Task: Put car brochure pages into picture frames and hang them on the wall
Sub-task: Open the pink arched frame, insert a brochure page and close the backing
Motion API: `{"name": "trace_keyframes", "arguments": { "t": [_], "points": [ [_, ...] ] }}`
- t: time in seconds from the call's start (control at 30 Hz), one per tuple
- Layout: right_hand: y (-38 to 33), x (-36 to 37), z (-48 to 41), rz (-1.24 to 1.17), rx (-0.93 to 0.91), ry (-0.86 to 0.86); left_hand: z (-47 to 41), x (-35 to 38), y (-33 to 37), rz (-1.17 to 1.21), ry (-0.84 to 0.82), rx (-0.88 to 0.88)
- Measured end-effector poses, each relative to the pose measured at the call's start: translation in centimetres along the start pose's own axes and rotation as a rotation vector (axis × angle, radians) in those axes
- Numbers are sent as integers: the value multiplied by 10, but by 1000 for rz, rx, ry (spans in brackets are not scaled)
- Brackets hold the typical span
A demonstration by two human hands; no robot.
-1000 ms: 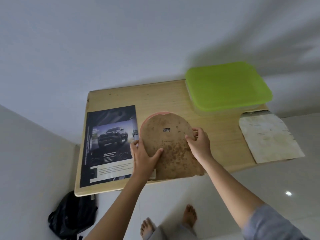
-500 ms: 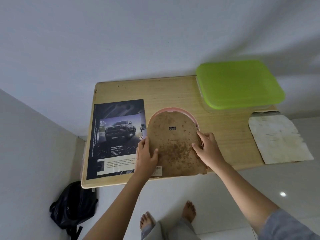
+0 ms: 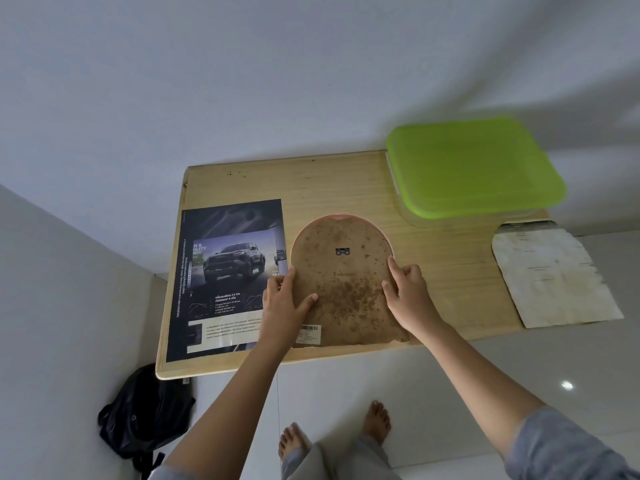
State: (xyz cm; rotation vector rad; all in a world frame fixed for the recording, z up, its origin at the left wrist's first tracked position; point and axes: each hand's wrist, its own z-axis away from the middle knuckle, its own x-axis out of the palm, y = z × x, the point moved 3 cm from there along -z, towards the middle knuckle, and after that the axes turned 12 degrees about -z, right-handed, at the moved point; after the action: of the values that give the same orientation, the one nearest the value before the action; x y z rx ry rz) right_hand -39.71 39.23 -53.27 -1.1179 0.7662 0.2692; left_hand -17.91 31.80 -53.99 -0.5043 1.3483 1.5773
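Observation:
An arch-shaped picture frame [image 3: 346, 282] lies face down on the wooden table [image 3: 346, 181], showing its stained brown backing, a small metal hanger and a barcode label; a pink rim peeks out at its top. My left hand [image 3: 282, 304] grips the frame's left edge, thumb on the backing. My right hand [image 3: 405, 292] holds its right edge, fingers curled at the rim. A dark car brochure page [image 3: 225, 271] with a pickup truck lies flat just left of the frame, partly under my left hand.
A clear box with a green lid [image 3: 474, 168] stands at the table's back right. A stained paper sheet [image 3: 554, 275] overhangs the right edge. A black backpack [image 3: 145, 414] lies on the floor by the left wall. My bare feet are below.
The view has shifted, so the table sits further right in frame. Both hands stay on the frame's edges; my left thumb has slid a little along the backing.

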Motion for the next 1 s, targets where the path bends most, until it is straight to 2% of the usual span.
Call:
{"name": "trace_keyframes", "arguments": {
  "t": [0.23,0.43,0.57,0.83,0.9,1.0],
  "points": [
    [-2,-7,10,-80,-12,9,3,-3,8,-25,48,-8],
    [0,-10,17,-99,-12,-79,6,-1,-1,143,-59,-9],
    [0,-9,10,-157,21,-43,5,0,-4,177,-43,-12],
    [-3,-6,0,-122,35,31,7,3,-4,187,32,-50],
    [-2,-8,0,-136,40,-6,8,4,-3,183,54,-66],
    [0,-11,9,-153,53,-156,9,5,0,180,90,-111]
  ]
}}
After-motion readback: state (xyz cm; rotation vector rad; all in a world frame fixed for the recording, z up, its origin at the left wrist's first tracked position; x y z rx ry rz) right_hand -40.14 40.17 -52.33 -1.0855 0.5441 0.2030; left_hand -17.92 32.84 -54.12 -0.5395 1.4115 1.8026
